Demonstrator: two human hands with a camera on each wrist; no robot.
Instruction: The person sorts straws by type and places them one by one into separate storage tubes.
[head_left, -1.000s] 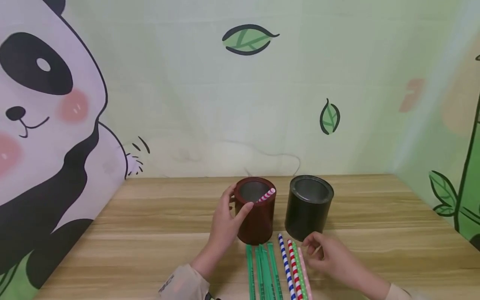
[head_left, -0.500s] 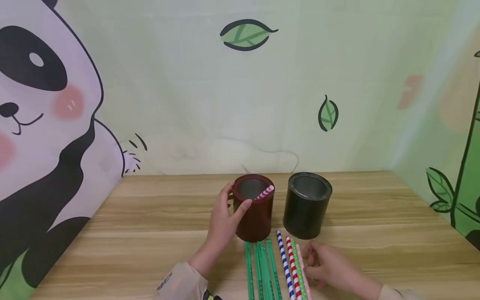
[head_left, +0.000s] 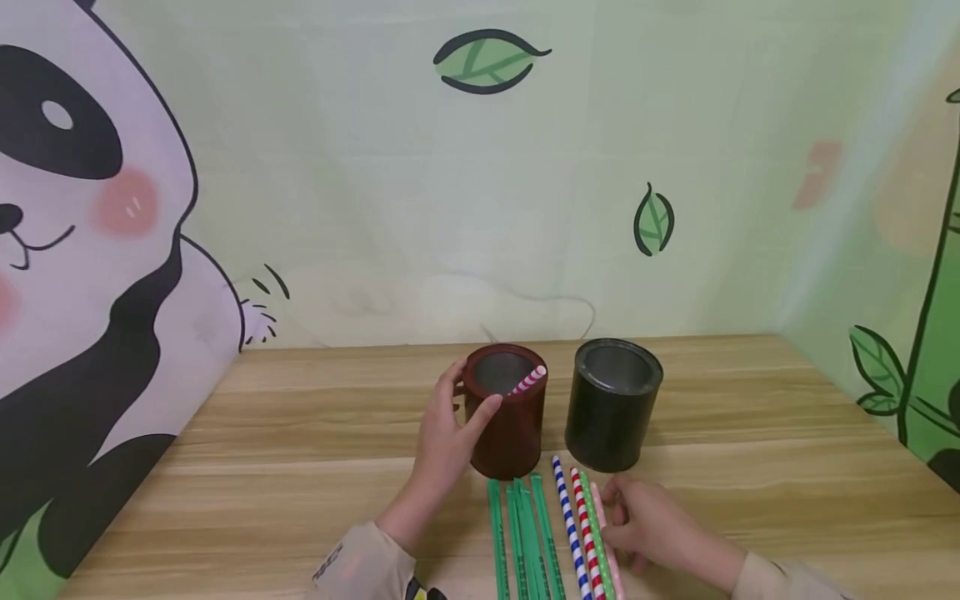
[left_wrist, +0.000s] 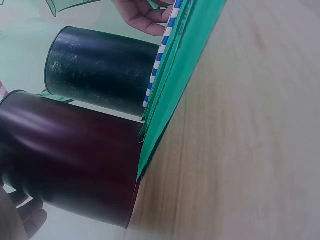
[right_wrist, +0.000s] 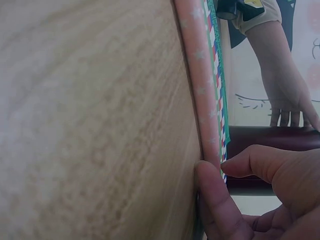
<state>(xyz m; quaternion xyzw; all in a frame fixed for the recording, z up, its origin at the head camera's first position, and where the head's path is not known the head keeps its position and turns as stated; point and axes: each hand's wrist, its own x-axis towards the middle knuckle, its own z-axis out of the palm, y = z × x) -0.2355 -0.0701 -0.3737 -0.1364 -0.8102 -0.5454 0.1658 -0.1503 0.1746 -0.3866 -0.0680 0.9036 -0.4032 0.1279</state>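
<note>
A dark red can stands upright with a pink-and-white striped straw leaning inside it. My left hand grips this can from the left, thumb at the front of the rim and fingers on the far side. My right hand is down at the table, where its thumb and index finger pinch the upper end of a pink star-patterned paper straw. Beside that straw lie a green dotted straw, a red-and-white striped straw and a blue-and-white striped straw.
A black can stands upright to the right of the red one. Several green paper-wrapped straws lie in front of the red can. The wooden table meets a printed backdrop behind the cans.
My right hand has moved down from near the black can's base to the pink straw, and its fingers have closed on the straw's end. The left hand keeps its grip on the red can.
</note>
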